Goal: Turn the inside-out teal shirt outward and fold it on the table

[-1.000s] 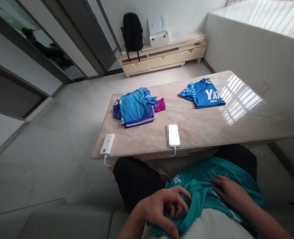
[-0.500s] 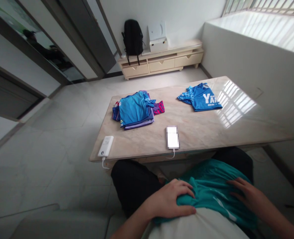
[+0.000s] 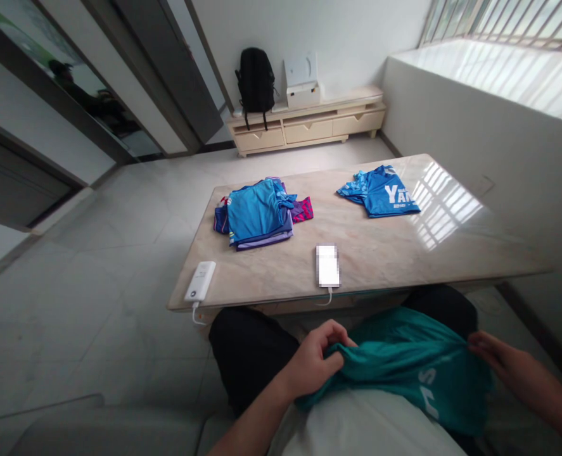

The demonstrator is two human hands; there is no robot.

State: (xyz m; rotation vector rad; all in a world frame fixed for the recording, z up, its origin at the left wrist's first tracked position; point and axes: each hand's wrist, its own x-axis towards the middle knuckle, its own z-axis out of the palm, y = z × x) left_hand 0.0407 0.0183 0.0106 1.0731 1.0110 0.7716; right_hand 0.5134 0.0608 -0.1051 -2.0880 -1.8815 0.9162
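At nine o'clock, bare floor (image 3: pixel 95 266) lies open beside the table (image 3: pixel 281 278). Near its front edge sit a power bank (image 3: pixel 199 282) and phone (image 3: pixel 328 266). At six o'clock, the left hand (image 3: pixel 316 364) grips the teal shirt (image 3: pixel 404 367) on the lap; at four o'clock the right hand (image 3: pixel 497 358) pinches its other edge.

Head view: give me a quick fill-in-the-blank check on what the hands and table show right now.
1. Both hands, the left hand and the right hand, grip a ____ shirt over the lap.
2. The blue jersey with white lettering lies ____ on the table.
3. A cable is plugged into the phone and into the white ____ at the table's left corner.

Missing words: teal; alone; power bank
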